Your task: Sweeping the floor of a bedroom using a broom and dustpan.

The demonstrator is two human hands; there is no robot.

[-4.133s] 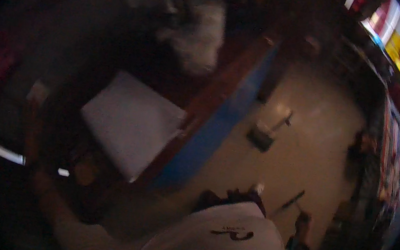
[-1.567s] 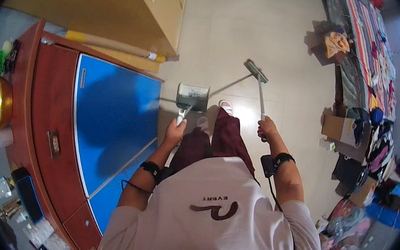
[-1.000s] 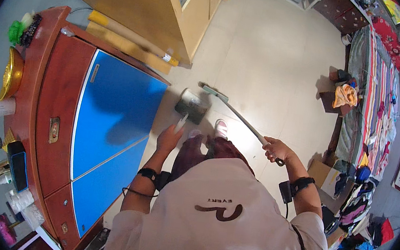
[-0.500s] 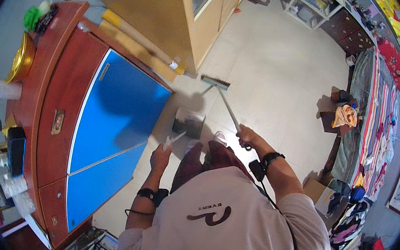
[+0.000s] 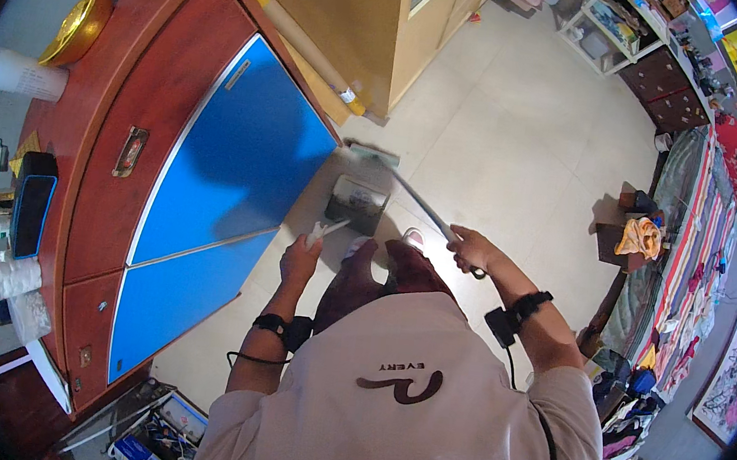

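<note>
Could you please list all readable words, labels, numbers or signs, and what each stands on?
Pale shirt: one dark printed word, upside down here; its wording is not repeated.
White cylinder at left: faint print, too small to read.
Cardboard tube: white patch near its end, too small to read.
</note>
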